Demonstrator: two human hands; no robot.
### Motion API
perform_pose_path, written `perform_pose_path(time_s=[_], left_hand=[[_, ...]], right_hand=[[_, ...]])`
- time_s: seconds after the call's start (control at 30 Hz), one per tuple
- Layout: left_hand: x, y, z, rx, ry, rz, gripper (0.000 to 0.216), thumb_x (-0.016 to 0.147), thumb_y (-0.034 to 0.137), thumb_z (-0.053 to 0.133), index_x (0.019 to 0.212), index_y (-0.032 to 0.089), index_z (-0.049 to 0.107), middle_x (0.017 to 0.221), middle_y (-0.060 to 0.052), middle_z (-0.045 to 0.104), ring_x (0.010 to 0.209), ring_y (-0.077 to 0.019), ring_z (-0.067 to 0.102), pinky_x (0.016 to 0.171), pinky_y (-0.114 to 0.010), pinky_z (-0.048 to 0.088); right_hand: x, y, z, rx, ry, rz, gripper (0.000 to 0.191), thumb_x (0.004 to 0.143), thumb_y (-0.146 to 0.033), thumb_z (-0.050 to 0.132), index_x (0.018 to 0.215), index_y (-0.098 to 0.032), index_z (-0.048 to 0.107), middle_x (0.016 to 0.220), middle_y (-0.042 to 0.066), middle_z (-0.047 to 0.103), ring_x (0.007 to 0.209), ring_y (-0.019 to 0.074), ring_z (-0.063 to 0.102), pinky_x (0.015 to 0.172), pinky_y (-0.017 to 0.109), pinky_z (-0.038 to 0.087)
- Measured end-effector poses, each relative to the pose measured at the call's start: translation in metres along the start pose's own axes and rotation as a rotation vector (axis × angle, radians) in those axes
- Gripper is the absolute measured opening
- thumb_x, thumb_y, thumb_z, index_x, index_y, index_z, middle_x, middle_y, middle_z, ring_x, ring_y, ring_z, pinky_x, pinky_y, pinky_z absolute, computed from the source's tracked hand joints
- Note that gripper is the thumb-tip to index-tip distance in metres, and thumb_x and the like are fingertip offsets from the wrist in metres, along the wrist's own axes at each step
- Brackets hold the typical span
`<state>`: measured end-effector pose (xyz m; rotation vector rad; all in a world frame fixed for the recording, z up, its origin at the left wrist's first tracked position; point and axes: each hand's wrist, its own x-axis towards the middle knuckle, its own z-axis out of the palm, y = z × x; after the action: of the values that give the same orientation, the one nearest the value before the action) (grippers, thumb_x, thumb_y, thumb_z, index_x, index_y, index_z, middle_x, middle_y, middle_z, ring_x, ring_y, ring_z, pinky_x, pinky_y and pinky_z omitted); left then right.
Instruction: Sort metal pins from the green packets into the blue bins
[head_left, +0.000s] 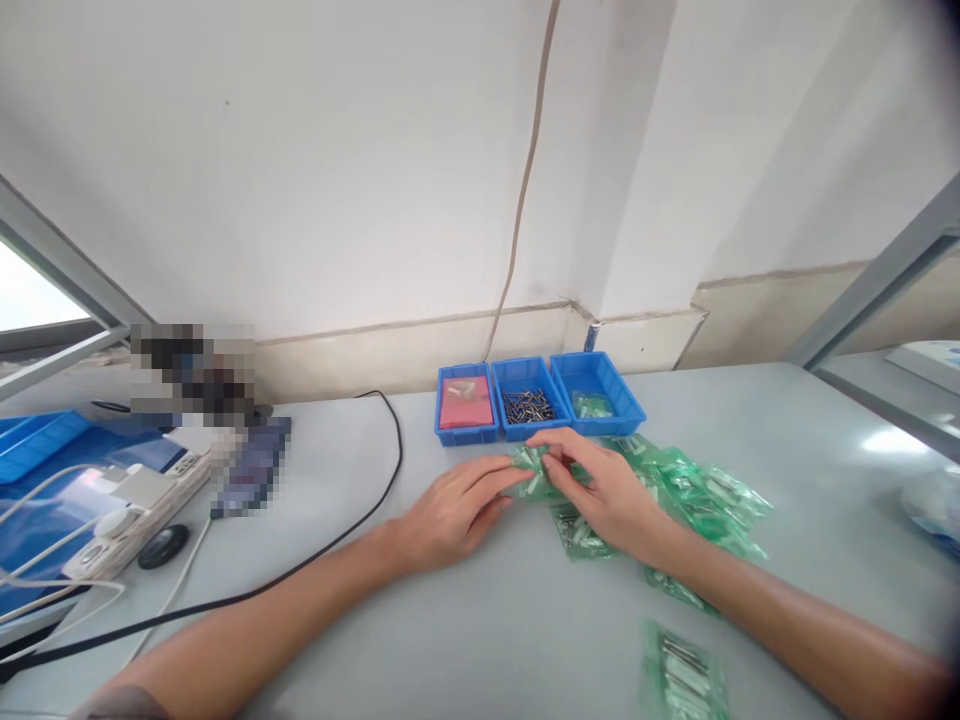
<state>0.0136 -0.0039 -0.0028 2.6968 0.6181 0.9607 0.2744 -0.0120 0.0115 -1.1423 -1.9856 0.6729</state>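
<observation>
A small green-tinted clear plastic bag [531, 482] is held between my hands, just in front of the blue bins. My left hand [450, 510] reaches in from the left, its fingertips closed on the bag's left edge. From the right, my right hand [604, 490] pinches the bag near its top with thumb and forefinger. Pale bits show inside, too small to name. Beside and under my right hand lies a heap of similar green bags [697, 495], some partly covered by the wrist. One more filled bag [682, 675] rests nearer the front, with slim metal and pale pieces inside.
Against the wall stand three blue bins: one with a red packet [465, 403], one with metal screw-like pieces [529, 406], one with green bags [591, 404]. A black cable [330, 545] crosses the left side, near a power strip [124, 530] and a black mouse-like object [163, 547].
</observation>
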Motion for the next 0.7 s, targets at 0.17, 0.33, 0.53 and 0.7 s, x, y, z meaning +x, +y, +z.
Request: perform_pose_path(time_s=[0.17,0.33,0.53,0.7], left_hand=[[0.003,0.003,-0.002,-0.030,-0.007,-0.049,0.050,0.108,0.019,0.056,0.156,0.023,0.042,0.146,-0.017,0.059,0.112,-0.0217,0.070,0.096,-0.039,0.064],[0.001,0.003,-0.001,-0.025,0.027,-0.047,0.053,0.107,0.019,0.057,0.157,0.023,0.039,0.145,-0.017,0.059,0.112,-0.0228,0.070,0.094,-0.039,0.065],[0.001,0.002,-0.001,0.008,-0.036,-0.022,0.063,0.109,0.019,0.052,0.166,0.024,0.026,0.146,-0.017,0.060,0.117,-0.0244,0.068,0.100,-0.042,0.062],[0.001,0.003,-0.001,-0.032,-0.067,-0.080,0.072,0.108,0.023,0.054,0.169,0.025,0.015,0.142,-0.014,0.062,0.104,-0.0222,0.066,0.098,-0.042,0.061]], right_hand=[[-0.002,-0.003,-0.002,0.017,-0.030,-0.012,0.027,0.111,-0.037,0.049,0.133,-0.031,0.064,0.106,0.004,0.071,0.086,0.0216,0.067,0.073,0.034,0.055],[-0.002,-0.003,-0.004,-0.064,-0.100,-0.130,0.045,0.102,-0.041,0.068,0.145,-0.030,0.057,0.115,0.008,0.066,0.095,0.0247,0.065,0.079,0.037,0.059],[0.001,0.000,-0.005,-0.170,0.029,-0.245,0.023,0.107,-0.020,0.052,0.123,-0.027,0.067,0.126,0.012,0.060,0.105,0.0256,0.065,0.090,0.042,0.058],[0.001,-0.002,-0.011,-0.220,0.082,-0.185,0.023,0.112,-0.029,0.048,0.129,-0.029,0.063,0.113,0.009,0.070,0.108,0.0286,0.067,0.093,0.045,0.056]])
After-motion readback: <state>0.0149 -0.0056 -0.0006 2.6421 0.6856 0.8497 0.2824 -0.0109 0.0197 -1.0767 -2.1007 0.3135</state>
